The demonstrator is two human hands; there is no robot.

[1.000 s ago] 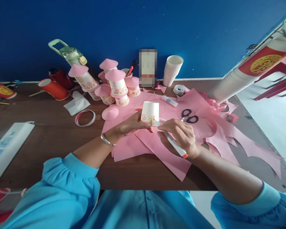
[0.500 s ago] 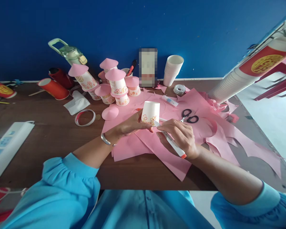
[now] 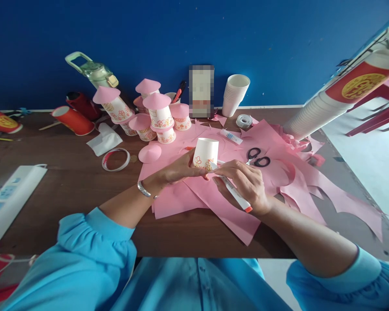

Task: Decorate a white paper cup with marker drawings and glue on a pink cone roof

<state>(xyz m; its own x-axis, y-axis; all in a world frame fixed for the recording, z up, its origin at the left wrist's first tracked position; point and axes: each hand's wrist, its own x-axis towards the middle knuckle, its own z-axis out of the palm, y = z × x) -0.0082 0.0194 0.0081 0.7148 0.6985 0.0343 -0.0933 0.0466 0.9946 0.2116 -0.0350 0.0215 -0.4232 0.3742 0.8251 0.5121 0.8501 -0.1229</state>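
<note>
A white paper cup (image 3: 206, 150) with orange and yellow flowers drawn near its lower edge is gripped by my left hand (image 3: 183, 166), thumb along its bottom. My right hand (image 3: 246, 181) is closed on a white marker (image 3: 236, 193) with an orange end, its tip against the cup's drawn band. Beneath both hands lie sheets of pink paper (image 3: 175, 201). Beyond them stand several decorated cups with pink cone tops (image 3: 156, 101), some stacked in twos. A loose pink cone (image 3: 149, 153) rests to the left of the cup.
Black-handled scissors (image 3: 258, 157) lie on the pink paper at right. Stacked white cups (image 3: 235, 96) and a phone-like upright panel (image 3: 201, 91) stand by the blue wall. A tape roll (image 3: 116, 160), red cup (image 3: 73, 120), green bottle (image 3: 97, 71) and power strip (image 3: 14, 201) are at left.
The cup has shifted very slightly to the right. The marker has tilted a little, its orange end moving slightly up and left, with the tip still at the flowers.
</note>
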